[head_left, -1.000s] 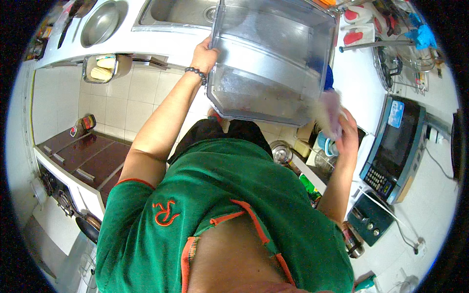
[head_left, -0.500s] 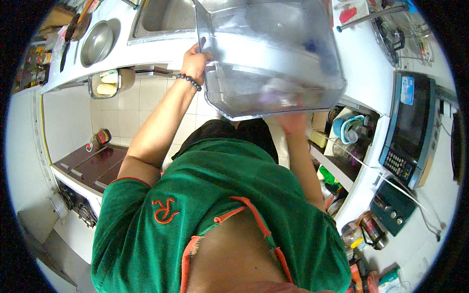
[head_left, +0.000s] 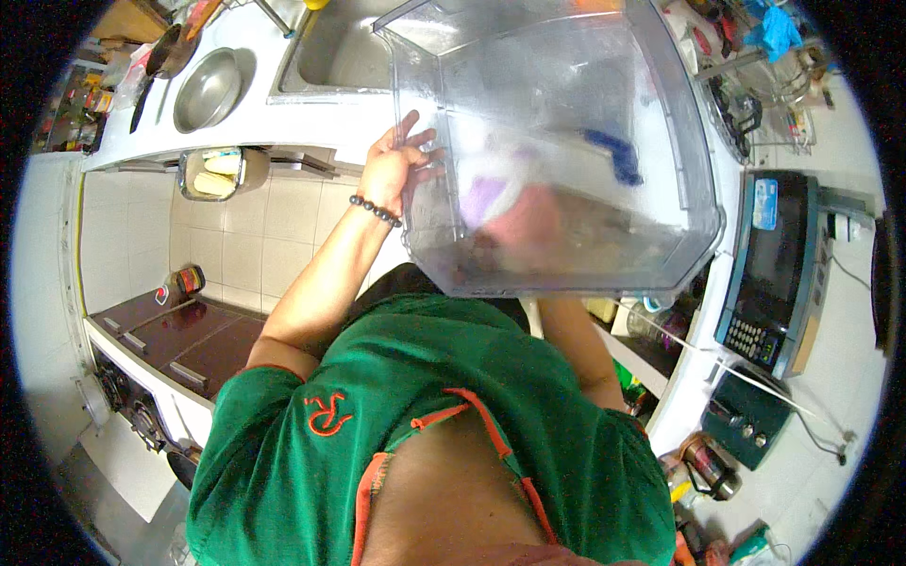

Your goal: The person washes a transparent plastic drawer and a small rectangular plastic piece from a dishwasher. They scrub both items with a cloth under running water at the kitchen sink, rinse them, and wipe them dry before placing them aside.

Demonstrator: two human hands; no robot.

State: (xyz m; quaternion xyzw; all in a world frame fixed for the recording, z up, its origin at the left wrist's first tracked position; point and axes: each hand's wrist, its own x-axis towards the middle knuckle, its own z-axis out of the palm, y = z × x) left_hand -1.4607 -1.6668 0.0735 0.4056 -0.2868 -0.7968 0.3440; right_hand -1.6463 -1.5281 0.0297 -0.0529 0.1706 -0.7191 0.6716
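A large clear plastic bin (head_left: 566, 85) is tilted up in front of me. At its left wall my left hand (head_left: 389, 168) grips it, fingers partly spread along the side, with a dark bead bracelet on the wrist. My right hand (head_left: 525, 226) shows blurred through the clear plastic, its forearm passing under the bin's near edge. A purple-and-white cloth (head_left: 495, 193) is at the fingers of that hand, pressed close to the plastic. Further right, a dark blue shape (head_left: 613, 154) also shows through the bin; I cannot tell what it is.
Behind the bin is a steel sink (head_left: 344, 57) set in a white counter (head_left: 293, 123). A metal bowl (head_left: 208, 90) stands to its left. Below hangs a small container (head_left: 212, 176) with pale yellow contents. A microwave (head_left: 772, 264) stands at the right.
The bin has moved right and closer to me. The left hand's fingers have spread along its side. The right hand and cloth have moved up and left behind the plastic.
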